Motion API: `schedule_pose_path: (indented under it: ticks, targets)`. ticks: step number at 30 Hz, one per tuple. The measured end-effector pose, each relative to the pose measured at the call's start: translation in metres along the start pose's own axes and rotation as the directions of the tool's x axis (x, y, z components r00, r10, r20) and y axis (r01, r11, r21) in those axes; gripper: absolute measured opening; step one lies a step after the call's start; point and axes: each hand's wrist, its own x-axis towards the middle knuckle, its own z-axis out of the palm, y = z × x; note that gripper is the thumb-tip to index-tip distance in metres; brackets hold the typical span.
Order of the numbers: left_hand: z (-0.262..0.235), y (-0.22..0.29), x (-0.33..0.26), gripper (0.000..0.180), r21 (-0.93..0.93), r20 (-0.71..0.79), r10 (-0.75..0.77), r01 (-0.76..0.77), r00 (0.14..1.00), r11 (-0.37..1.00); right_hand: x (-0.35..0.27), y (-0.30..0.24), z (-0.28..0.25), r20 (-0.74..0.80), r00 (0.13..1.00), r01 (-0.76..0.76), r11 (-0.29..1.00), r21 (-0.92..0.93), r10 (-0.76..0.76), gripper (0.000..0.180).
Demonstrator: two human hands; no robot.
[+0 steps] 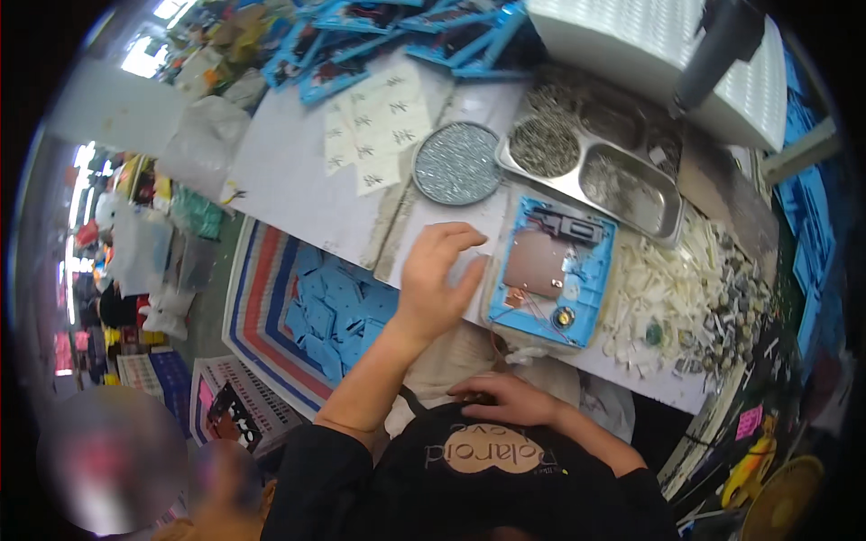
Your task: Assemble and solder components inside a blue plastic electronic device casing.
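Observation:
My left hand hovers over the front of the white table, just left of a blue plastic housing. Its fingers and thumb are curved apart, with nothing visible between them. Inside the housing are a flat brown plate, a dark module with a grey frame, thin wires and a small round part. My right hand lies against the front of my black top, near my lap, fingers stretched out and holding nothing visible. A round dish full of small silvery screws stands beyond my left hand.
Behind the housing sits a steel compartment tray with small metal parts. White plastic pieces are heaped at right. Blue housings pile up at the back, near a white foam box. A striped bag holds blue pieces at left.

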Motion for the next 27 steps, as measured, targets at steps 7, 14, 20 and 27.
schedule_pose_path:
  ticks: [7,14,20,27]
  targets:
    - [0.014,-0.007,-0.021,0.016,0.03,0.081,0.026,-0.028,0.996,0.999,-0.083,-0.048,-0.032,-0.2,0.97,-0.073,0.951,0.299,0.138,0.036]
    - [0.025,-0.012,0.007,0.03,0.012,-0.003,0.062,-0.062,0.998,0.998,-0.086,-0.087,-0.065,-0.671,0.725,0.004,0.976,-0.218,-0.153,0.031]
    - [0.043,-0.019,0.028,0.024,0.11,0.159,0.054,-0.072,0.986,0.991,-0.056,-0.091,-0.079,-0.696,0.634,-0.054,0.879,-0.473,-0.336,0.024]
    - [0.043,-0.019,0.017,0.007,0.074,0.067,0.164,-0.169,0.984,0.983,-0.061,-0.078,-0.088,-0.798,0.544,-0.285,0.838,-0.466,-0.259,0.021]
